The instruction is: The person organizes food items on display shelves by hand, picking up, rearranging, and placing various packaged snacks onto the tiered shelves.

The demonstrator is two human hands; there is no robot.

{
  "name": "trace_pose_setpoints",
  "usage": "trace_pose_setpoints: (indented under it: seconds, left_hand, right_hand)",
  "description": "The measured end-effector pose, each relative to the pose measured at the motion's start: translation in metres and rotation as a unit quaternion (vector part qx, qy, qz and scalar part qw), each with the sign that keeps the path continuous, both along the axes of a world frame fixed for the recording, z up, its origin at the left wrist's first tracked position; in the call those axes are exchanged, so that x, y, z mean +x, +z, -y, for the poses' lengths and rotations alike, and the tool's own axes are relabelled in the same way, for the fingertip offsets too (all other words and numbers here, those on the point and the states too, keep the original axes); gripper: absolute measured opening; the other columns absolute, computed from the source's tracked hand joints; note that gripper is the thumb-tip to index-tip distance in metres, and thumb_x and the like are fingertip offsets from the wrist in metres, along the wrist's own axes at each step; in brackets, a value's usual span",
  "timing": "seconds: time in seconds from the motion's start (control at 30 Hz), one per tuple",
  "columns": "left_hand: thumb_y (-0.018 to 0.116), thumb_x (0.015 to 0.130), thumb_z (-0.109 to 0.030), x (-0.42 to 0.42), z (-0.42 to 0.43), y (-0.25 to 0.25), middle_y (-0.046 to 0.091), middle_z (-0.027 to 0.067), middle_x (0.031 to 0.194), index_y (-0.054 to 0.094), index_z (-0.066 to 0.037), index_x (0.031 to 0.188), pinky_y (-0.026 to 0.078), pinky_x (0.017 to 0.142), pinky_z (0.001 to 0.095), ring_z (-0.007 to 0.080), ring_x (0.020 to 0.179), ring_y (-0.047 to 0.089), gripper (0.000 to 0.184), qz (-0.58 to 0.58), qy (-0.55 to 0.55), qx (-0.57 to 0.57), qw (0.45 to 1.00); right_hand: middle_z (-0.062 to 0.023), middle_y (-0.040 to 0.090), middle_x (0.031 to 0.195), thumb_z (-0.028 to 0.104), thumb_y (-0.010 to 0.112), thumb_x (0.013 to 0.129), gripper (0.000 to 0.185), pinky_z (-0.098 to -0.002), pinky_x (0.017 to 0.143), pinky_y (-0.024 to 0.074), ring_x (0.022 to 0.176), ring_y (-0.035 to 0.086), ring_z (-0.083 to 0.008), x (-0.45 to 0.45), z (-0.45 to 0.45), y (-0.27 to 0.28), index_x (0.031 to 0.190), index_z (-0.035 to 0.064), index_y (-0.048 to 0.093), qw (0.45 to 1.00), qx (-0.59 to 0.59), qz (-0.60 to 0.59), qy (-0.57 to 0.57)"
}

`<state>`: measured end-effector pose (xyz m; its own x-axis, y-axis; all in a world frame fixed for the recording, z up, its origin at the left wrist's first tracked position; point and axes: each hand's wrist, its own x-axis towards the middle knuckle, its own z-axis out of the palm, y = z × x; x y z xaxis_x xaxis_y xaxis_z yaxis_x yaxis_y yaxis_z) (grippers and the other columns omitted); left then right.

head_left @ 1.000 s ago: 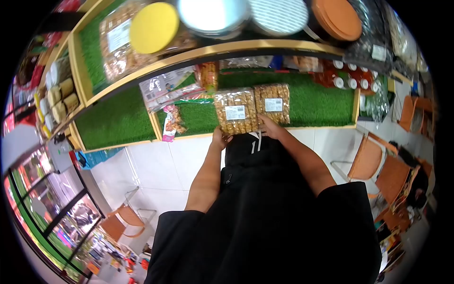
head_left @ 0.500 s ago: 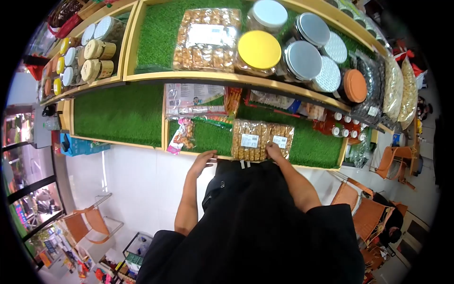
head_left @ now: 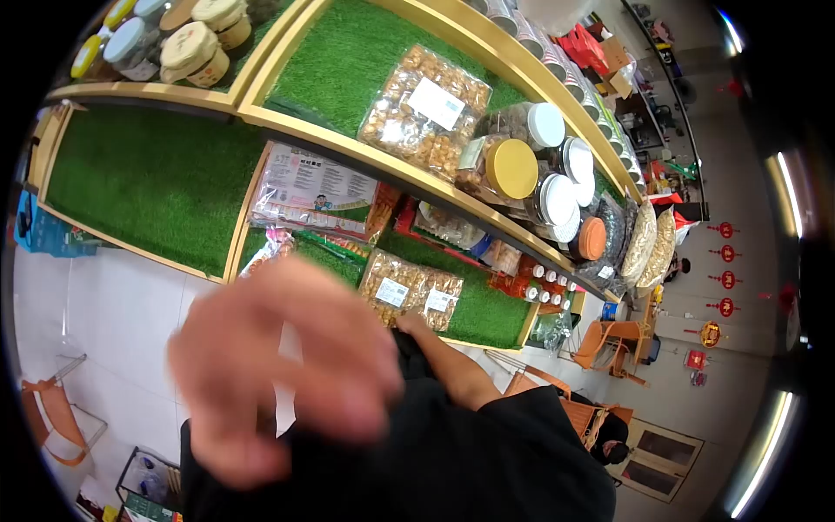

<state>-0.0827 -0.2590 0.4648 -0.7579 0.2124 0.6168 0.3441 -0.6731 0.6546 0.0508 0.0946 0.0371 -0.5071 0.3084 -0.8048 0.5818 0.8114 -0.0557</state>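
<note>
My left hand [head_left: 278, 365] is raised close to the camera and blurred by motion. Its fingers look curved but apart, with nothing visible between them. Lower down, my right hand [head_left: 412, 324] has its fingers at the front edge of a clear pack of brown snack pieces [head_left: 407, 291], seemingly gripping that edge; the fingertips are partly hidden. The pack lies on the lower green shelf [head_left: 487, 309] and bears two white labels. Behind my left hand, a small pink-and-clear snack bag [head_left: 271, 247] is partly covered.
Above, a wooden-edged shelf [head_left: 326, 150] holds a larger snack pack [head_left: 426, 109] and several lidded jars [head_left: 511, 168]. Flat printed packages [head_left: 313, 187] and red bottles [head_left: 522, 283] sit on the lower shelf. Orange chairs [head_left: 613, 339] stand at right, near another person [head_left: 609, 439].
My left hand has risen from the shelf's front edge toward the camera. My right hand stays at the snack pack. The view has turned and shifted to the right.
</note>
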Motion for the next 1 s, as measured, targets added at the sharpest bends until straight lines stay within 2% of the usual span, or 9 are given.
trace_pose_setpoints:
  seconds: [0.23, 0.3, 0.4, 0.5, 0.53, 0.63, 0.73, 0.83, 1.0]
  left_hand:
    - [0.064, 0.086, -0.03, 0.052, 0.001, 0.054, 0.066, 0.0106, 0.084, 0.066, -0.001, 0.089, 0.05, 0.072, 0.0338, 0.0213, 0.079, 0.061, 0.029, -0.184, 0.0, 0.112, 0.977]
    - [0.064, 0.086, -0.03, 0.07, -0.006, 0.063, 0.066, 0.0104, 0.083, 0.066, -0.001, 0.089, 0.05, 0.071, 0.0336, 0.0212, 0.078, 0.061, 0.029, -0.21, 0.005, 0.11, 0.971]
    - [0.063, 0.087, -0.03, 0.102, -0.019, 0.081, 0.066, 0.0102, 0.082, 0.066, -0.001, 0.088, 0.049, 0.07, 0.0333, 0.0211, 0.077, 0.061, 0.029, -0.241, 0.016, 0.084, 0.967]
    - [0.063, 0.087, -0.03, 0.137, -0.041, 0.097, 0.065, 0.01, 0.08, 0.066, -0.001, 0.088, 0.049, 0.069, 0.0329, 0.021, 0.076, 0.061, 0.029, -0.271, 0.014, 0.051, 0.961]
    - [0.063, 0.088, -0.03, 0.149, -0.048, 0.102, 0.065, 0.0099, 0.079, 0.066, -0.001, 0.088, 0.049, 0.069, 0.0328, 0.021, 0.075, 0.061, 0.029, -0.281, 0.015, 0.039, 0.959]
    - [0.062, 0.088, -0.03, 0.178, -0.061, 0.112, 0.065, 0.0097, 0.078, 0.067, -0.002, 0.087, 0.049, 0.068, 0.0325, 0.0208, 0.074, 0.061, 0.029, -0.316, 0.014, 0.001, 0.949]
    - [0.062, 0.089, -0.03, 0.198, -0.071, 0.122, 0.065, 0.0094, 0.076, 0.067, -0.002, 0.086, 0.049, 0.067, 0.0322, 0.0207, 0.073, 0.061, 0.029, -0.346, 0.004, -0.036, 0.938]
    - [0.061, 0.089, -0.03, 0.213, -0.085, 0.134, 0.064, 0.0092, 0.074, 0.067, -0.002, 0.086, 0.049, 0.066, 0.0318, 0.0206, 0.072, 0.061, 0.029, -0.373, -0.009, -0.059, 0.926]
    - [0.06, 0.09, -0.03, 0.204, -0.108, 0.135, 0.064, 0.0088, 0.071, 0.067, -0.002, 0.085, 0.048, 0.064, 0.0313, 0.0204, 0.07, 0.061, 0.03, -0.38, -0.007, -0.141, 0.914]
  right_hand:
    - [-0.0356, 0.062, 0.105, 0.026, 0.057, 0.074, 0.065, -0.0422, 0.09, 0.0486, 0.105, 0.062, -0.0416, -0.007, 0.01, 0.018, 0.116, -0.0216, 0.048, 0.998, -0.04, 0.01, -0.051]
    - [-0.0347, 0.062, 0.104, 0.025, 0.059, 0.074, 0.07, -0.0415, 0.09, 0.0487, 0.105, 0.062, -0.0411, -0.006, 0.024, 0.057, 0.123, -0.021, 0.041, 0.983, -0.055, -0.044, -0.172]
    - [-0.0343, 0.063, 0.103, 0.022, 0.06, 0.075, 0.07, -0.045, 0.089, 0.0477, 0.105, 0.061, -0.0423, 0.003, 0.013, 0.014, 0.126, -0.0195, 0.037, 0.948, 0.037, -0.239, -0.207]
    - [-0.0321, 0.064, 0.101, 0.025, 0.061, 0.078, 0.057, -0.047, 0.086, 0.0473, 0.101, 0.062, -0.0421, 0.015, 0.005, 0.028, 0.118, -0.0142, 0.049, 0.931, -0.098, -0.21, -0.281]
    - [-0.0295, 0.065, 0.1, 0.026, 0.061, 0.079, 0.05, -0.0464, 0.085, 0.0477, 0.098, 0.063, -0.0404, 0.025, 0.002, 0.016, 0.113, -0.0103, 0.053, 0.933, -0.055, -0.248, -0.255]
    - [-0.023, 0.068, 0.097, 0.028, 0.063, 0.081, 0.036, -0.0448, 0.081, 0.0483, 0.093, 0.065, -0.0365, 0.072, -0.005, -0.073, 0.102, -0.0017, 0.063, 0.858, -0.026, -0.398, -0.324]
    - [-0.0237, 0.068, 0.098, 0.023, 0.056, 0.081, 0.034, -0.0469, 0.085, 0.0482, 0.095, 0.063, -0.0419, 0.144, 0.002, -0.106, 0.105, 0.0017, 0.066, 0.833, -0.039, -0.419, -0.359]
    - [-0.0252, 0.068, 0.094, 0.021, 0.056, 0.077, 0.03, -0.0463, 0.085, 0.0496, 0.095, 0.065, -0.0397, 0.205, 0.018, -0.089, 0.094, -0.0008, 0.069, 0.833, -0.025, -0.344, -0.434]
    - [-0.0194, 0.069, 0.093, 0.023, 0.058, 0.081, 0.028, -0.0423, 0.083, 0.0498, 0.09, 0.065, -0.0348, 0.192, -0.017, -0.129, 0.095, 0.0014, 0.069, 0.786, -0.039, -0.387, -0.48]
